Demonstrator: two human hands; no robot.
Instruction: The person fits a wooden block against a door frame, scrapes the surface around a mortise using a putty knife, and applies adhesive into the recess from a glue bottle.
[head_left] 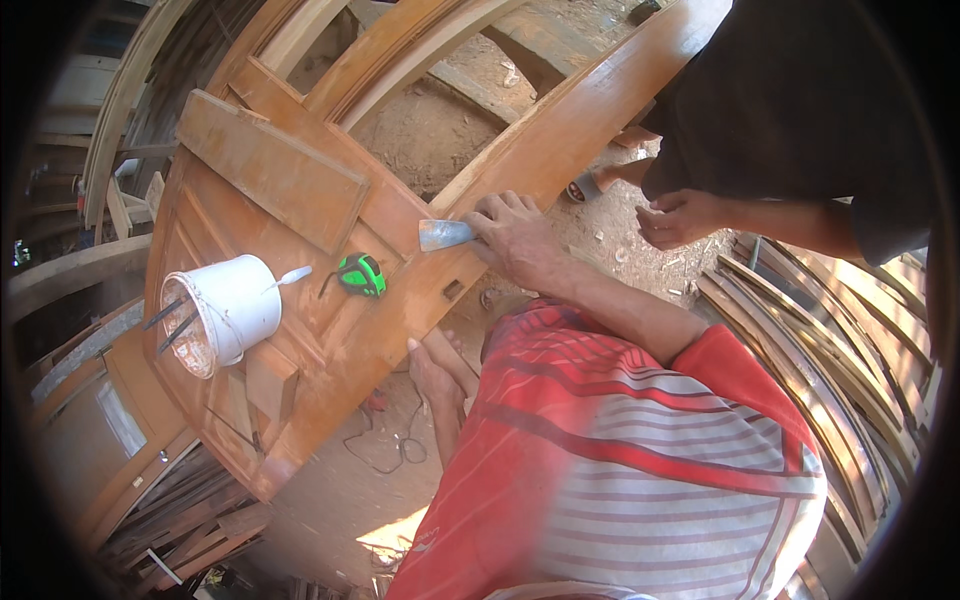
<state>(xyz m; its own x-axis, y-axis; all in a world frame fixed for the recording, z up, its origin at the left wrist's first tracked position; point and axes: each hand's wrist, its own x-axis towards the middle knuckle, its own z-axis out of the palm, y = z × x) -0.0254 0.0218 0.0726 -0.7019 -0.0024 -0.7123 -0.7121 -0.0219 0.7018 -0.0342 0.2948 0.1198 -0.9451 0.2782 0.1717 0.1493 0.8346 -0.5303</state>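
My right hand [515,240] grips a putty knife [445,235], its wide blue-grey blade pointing left over a wooden door frame [400,330]. The blade is near a joint in the brown wood; whether it touches cannot be told. A small rectangular slot is cut into the frame just below that hand. My left hand [432,378] is at the frame's near edge, partly hidden by my shirt, with thumb and fingers apart. A green tape measure [361,275] lies on the door panel, left of the putty knife.
A white bucket [238,300] with sticks inside stands on the panel, beside wood blocks [272,385] and a loose board [272,170]. Another person in dark clothes stands at right, one hand [685,218] hanging down. Stacked strips [800,340] lie at right. A cable [400,450] lies below.
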